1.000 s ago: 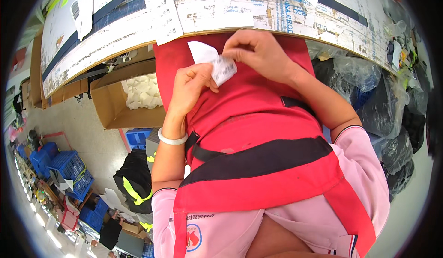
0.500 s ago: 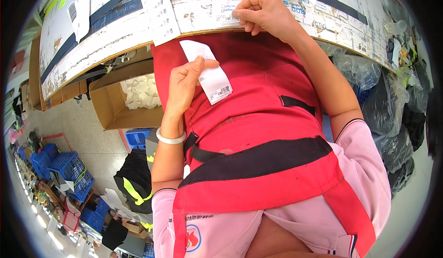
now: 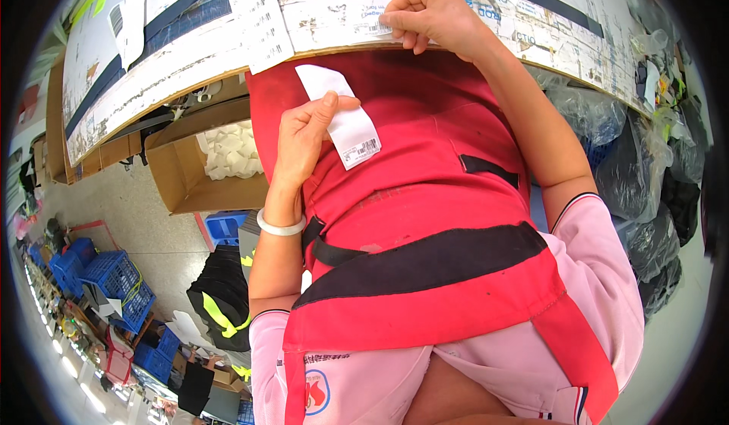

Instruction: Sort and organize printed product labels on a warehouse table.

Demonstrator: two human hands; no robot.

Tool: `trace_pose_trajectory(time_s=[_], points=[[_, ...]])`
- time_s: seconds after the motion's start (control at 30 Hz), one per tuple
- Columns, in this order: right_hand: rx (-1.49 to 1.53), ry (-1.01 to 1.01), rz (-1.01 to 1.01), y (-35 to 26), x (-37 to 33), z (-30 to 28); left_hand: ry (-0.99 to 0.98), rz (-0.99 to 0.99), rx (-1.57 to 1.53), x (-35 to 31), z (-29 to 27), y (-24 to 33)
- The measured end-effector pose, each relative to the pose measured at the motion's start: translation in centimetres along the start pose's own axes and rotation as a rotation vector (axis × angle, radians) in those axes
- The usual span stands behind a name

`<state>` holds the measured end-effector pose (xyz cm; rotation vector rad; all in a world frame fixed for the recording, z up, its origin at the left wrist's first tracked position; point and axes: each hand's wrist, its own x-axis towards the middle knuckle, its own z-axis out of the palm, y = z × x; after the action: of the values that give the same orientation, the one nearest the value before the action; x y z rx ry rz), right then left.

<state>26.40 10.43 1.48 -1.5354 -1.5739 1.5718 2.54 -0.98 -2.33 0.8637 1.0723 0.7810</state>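
Note:
My left hand (image 3: 305,132) is closed on a white label strip (image 3: 353,125), the thumb lying across it. The strip hangs over my red apron (image 3: 425,144), and a small barcode is printed at its lower end. At the table's near edge, the thumb and fingers of my right hand (image 3: 437,21) are pinched together. A small pale barcode label (image 3: 370,27) shows at those fingertips, its edge against the thumb. Whether it lies flat on the tabletop (image 3: 319,26) or is lifted a little is hard to tell.
A sheet of barcode labels (image 3: 260,22) overhangs the table edge, left of my right hand. Another white strip (image 3: 130,22) lies farther left. Below the table stands a cardboard box (image 3: 178,174) of crumpled white pieces. Plastic bags (image 3: 630,174) are heaped on the right.
My right hand has shifted very slightly away from me, still pinched at the small label. The left hand and its strip stay almost in place.

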Motion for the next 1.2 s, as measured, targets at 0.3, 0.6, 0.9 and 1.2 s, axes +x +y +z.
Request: trace_pose_trajectory(time_s=[0.3, 0.6, 0.9, 1.2], points=[[-0.037, 0.005, 0.002, -0.1, 0.0, -0.1, -0.002, -0.012, -0.021, 0.0, 0.2, -0.1], [-0.037, 0.007, 0.002, 0.0, 0.1, 0.1, -0.005, -0.011, -0.001, 0.1, 0.1, -0.3], [-0.032, 0.017, 0.002, -0.3, -0.1, 0.3, 0.003, -0.013, -0.008, 0.1, 0.4, 0.0], [-0.162, 0.054, -0.042, -1.2, -0.4, 0.8, -0.014, -0.018, -0.001, 0.3, 0.3, 0.0]])
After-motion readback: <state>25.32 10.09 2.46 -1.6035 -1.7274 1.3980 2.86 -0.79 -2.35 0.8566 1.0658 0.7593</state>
